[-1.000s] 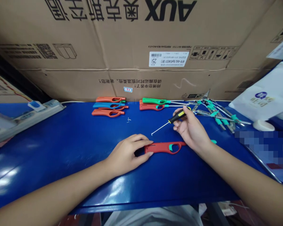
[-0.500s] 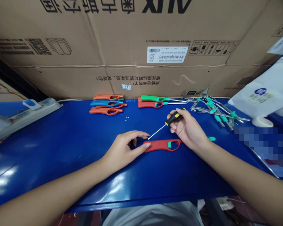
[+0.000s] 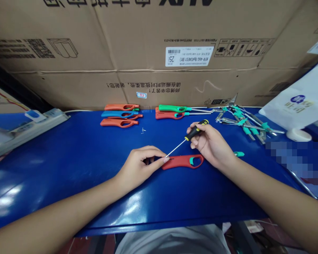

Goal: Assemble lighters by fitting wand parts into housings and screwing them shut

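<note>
Take the red lighter (image 3: 178,162) as the middle of the clock, with 12 o'clock pointing away from the person. It lies flat on the blue tabletop (image 3: 137,208), between the two hands, its plain end at 9 o'clock and its trigger loop, with a turquoise trigger (image 3: 192,161), at 3 o'clock.

The left hand (image 3: 137,165) comes in from 9 o'clock; its thumb and forefinger are nearly closed, meeting at the lighter's plain end around the tip of the screwdriver (image 3: 194,132). Whether these fingers (image 3: 156,163) pinch a screw I cannot tell. The right hand (image 3: 213,144) is at 2 o'clock, its fingers closed on the black-and-yellow handle, the shaft slanting down toward 8 o'clock. A turquoise tip (image 3: 239,154) shows beyond the wrist at 3 o'clock.

A few small screws (image 3: 143,130) lie at 10 o'clock, and farther out the same way are orange and blue lighter shells (image 3: 116,122). At 12 o'clock lie green and red lighters (image 3: 169,115) with metal rods. A heap of metal rods (image 3: 247,123) with turquoise parts is at 2 o'clock, a white bag (image 3: 286,102) beyond it. A power strip (image 3: 46,121) sits far out at 9 o'clock, and a cardboard sheet (image 3: 82,84) stands behind everything
</note>
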Available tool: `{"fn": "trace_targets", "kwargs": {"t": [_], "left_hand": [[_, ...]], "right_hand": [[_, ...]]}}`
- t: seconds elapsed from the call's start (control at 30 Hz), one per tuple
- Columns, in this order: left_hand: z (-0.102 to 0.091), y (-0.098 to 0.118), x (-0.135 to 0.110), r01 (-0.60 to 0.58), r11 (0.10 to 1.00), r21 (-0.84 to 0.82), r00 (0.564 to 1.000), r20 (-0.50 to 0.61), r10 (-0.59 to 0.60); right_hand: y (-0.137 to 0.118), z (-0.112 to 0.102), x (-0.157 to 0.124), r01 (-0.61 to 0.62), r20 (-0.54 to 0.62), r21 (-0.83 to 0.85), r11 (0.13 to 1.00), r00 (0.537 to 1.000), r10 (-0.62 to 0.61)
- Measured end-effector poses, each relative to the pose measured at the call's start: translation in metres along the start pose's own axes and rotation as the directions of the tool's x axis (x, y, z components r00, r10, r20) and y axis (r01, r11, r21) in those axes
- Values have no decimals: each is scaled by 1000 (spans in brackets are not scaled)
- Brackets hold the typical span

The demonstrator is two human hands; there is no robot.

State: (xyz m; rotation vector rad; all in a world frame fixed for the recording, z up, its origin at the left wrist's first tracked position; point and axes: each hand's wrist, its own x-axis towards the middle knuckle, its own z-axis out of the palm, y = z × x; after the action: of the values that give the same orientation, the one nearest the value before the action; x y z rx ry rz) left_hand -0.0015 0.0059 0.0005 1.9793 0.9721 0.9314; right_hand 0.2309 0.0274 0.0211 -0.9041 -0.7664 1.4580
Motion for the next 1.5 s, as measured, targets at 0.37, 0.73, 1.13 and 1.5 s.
{"fn": "trace_targets", "kwargs": {"t": [0.37,0.73,1.13,1.5], "left_hand": [[-1,-1,1,-28,1000,14,999,15,28],[-1,-2,1,-57,998,3,997,48,57],[1,-2,-1,-60,998,18,997,42,59],[0,-1,-3,-62,997,56,997,41,60]], "right_hand": [[2,-3,3,-11,-12,22,1000,1000,12],[1,-3,3,2,12,-20,1000,1000,-2],[0,-1,-1,71,33,-112,991,997,-67],[-14,-6,-9,304,306,-269,914,927,-218]]}}
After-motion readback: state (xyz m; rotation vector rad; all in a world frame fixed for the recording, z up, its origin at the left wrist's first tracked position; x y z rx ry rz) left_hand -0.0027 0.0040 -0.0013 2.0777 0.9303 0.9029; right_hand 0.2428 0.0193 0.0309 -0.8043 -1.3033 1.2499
